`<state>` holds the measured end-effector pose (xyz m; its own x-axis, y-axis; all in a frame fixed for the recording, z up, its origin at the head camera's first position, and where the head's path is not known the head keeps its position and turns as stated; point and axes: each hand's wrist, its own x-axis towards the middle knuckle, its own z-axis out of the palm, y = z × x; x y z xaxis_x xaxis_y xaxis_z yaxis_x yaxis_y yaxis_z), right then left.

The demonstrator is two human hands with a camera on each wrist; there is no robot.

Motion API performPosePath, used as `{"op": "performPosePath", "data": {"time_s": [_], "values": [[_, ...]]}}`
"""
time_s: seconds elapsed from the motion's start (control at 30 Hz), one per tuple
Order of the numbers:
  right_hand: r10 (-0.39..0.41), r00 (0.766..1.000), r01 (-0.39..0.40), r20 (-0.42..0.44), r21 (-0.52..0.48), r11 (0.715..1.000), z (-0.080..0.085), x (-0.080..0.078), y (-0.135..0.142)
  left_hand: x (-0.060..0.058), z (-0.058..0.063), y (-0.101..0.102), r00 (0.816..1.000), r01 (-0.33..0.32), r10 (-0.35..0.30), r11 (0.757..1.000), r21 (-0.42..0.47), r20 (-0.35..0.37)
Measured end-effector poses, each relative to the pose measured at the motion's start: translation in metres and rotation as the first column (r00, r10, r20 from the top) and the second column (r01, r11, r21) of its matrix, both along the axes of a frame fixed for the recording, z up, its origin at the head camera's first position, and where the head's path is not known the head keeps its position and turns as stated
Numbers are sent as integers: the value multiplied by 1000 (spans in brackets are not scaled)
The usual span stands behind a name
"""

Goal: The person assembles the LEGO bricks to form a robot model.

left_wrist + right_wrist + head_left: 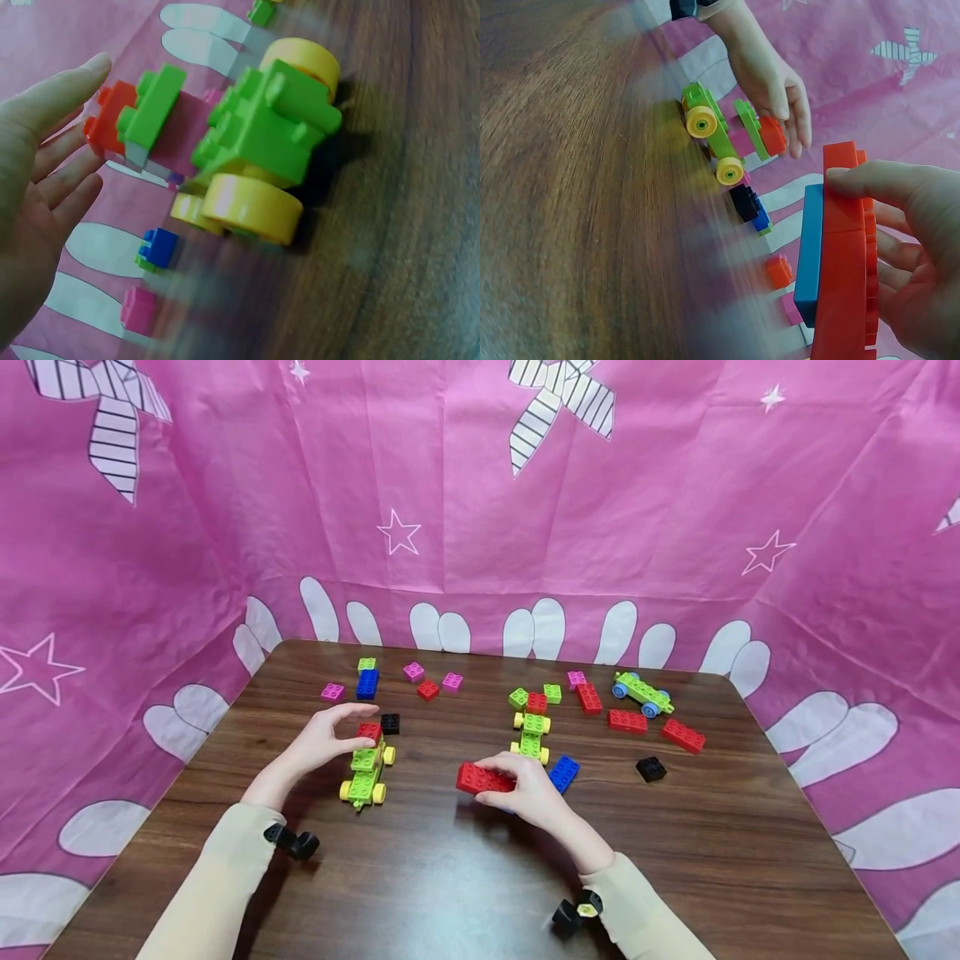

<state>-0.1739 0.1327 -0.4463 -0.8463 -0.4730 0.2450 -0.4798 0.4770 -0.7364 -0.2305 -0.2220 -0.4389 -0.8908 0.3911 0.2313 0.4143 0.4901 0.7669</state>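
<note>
My left hand [322, 739] hovers around the red brick [369, 732] on top of the left green car [363, 787], which has yellow wheels. Its fingers look relaxed, with thumb and fingers either side of that brick; whether they touch it is unclear. In the left wrist view, a green piece [159, 109] joins the red brick above the car. My right hand [528, 789] pinches a long red brick [480, 778] above the table. The right wrist view shows a blue brick [808, 259] attached to the underside of the red one.
Behind my right hand stands another green car [532, 737] beside a blue brick [564, 772]. A black brick [390, 723] sits beyond the left car. Farther right are red bricks [682, 735], a black brick [651, 768] and a blue-wheeled green car [643, 693].
</note>
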Motion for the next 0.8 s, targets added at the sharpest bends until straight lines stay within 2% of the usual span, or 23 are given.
{"op": "performPosePath", "data": {"time_s": [0.3, 0.6, 0.8], "values": [[-5, 1000, 5, -10, -4, 1000, -2, 0, 0, -5, -11, -6, 997, -14, 11, 999, 36, 80], [-3, 1000, 3, -7, -15, 1000, -2, -1, 0, -5, -14, -8, 991, -2, 4, 1000, -13, 137], [-5, 1000, 5, -18, -8, 1000, -2, -2, 0, -8, -18, -10, 986, 5, -7, 1000, 12, 168]]}}
